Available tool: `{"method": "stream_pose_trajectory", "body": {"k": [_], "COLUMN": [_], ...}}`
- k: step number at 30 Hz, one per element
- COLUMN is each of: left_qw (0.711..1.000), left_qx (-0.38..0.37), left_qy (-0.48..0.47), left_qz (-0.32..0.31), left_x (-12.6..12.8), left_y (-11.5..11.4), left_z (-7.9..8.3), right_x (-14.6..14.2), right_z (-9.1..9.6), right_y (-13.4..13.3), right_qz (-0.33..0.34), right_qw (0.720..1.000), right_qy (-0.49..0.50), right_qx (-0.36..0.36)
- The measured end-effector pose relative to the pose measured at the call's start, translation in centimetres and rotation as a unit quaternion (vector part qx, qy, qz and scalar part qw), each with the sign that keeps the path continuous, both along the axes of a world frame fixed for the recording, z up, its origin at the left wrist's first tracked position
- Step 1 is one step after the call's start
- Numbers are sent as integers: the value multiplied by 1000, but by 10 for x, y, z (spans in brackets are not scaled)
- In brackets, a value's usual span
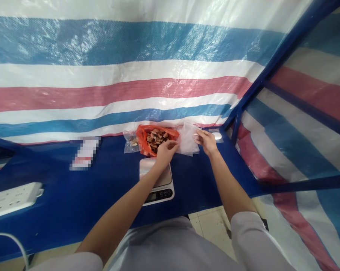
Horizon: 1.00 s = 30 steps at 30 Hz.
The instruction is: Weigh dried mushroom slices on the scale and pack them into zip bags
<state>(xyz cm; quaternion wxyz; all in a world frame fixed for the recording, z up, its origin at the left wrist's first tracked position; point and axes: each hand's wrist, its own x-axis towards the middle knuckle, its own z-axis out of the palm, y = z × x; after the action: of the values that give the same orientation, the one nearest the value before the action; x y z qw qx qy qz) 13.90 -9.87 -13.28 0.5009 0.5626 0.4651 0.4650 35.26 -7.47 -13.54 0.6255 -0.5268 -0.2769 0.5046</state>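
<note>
Fingers (200, 133) at clear bags (187, 140); red bag (141, 140) holds pieces (155, 138).

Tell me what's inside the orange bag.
The orange bag holds a heap of brown, curved pieces. The left hand blocks part of the bag from view, and whatever lies beneath the top layer is hidden.

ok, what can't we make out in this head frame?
All head view:
Scale display reading: too small.
Scale's near left corner: behind the left forearm.
Power strip's left end: cut off by picture edge.
Card's text: pixelated.
Red bag's bottom: under brown pieces.
Whether left hand grips the clear bags: too small.
</note>
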Motion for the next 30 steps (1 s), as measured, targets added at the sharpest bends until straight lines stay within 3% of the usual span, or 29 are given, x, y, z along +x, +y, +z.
{"method": "stream_pose_trajectory", "body": {"k": [3, 8, 11, 14, 21, 24, 27, 30], "left_qw": [975, 860, 789, 744, 753, 746, 743, 742], "left_qx": [159, 379, 423, 419, 374, 380, 382, 379], "left_qy": [153, 334, 422, 488, 507, 516, 518, 520], "left_qz": [9, -74, -144, -177, -187, -182, -183, -187], "left_x": [-1, 12, 26, 39, 45, 44, 45, 47], "left_y": [-2, -4, -4, -3, -4, -3, -2, -2], "left_z": [-4, -7, -9, -16, -37, -43, -43, -41], "right_x": [15, 29, 29, 29, 29, 34, 38, 36], "right_z": [-1, -3, -5, -8, -20, -19, -10, 0], "right_y": [12, 34, 46, 55, 63, 58, 47, 31], "right_qz": [25, 95, 143, 172, 132, 112, 70, 21], "right_qw": [999, 989, 977, 968, 955, 937, 885, 802], "right_qy": [-33, -106, -149, -176, -267, -332, -460, -597], "right_qx": [-16, -37, -48, -53, 3, 5, 14, 22]}}
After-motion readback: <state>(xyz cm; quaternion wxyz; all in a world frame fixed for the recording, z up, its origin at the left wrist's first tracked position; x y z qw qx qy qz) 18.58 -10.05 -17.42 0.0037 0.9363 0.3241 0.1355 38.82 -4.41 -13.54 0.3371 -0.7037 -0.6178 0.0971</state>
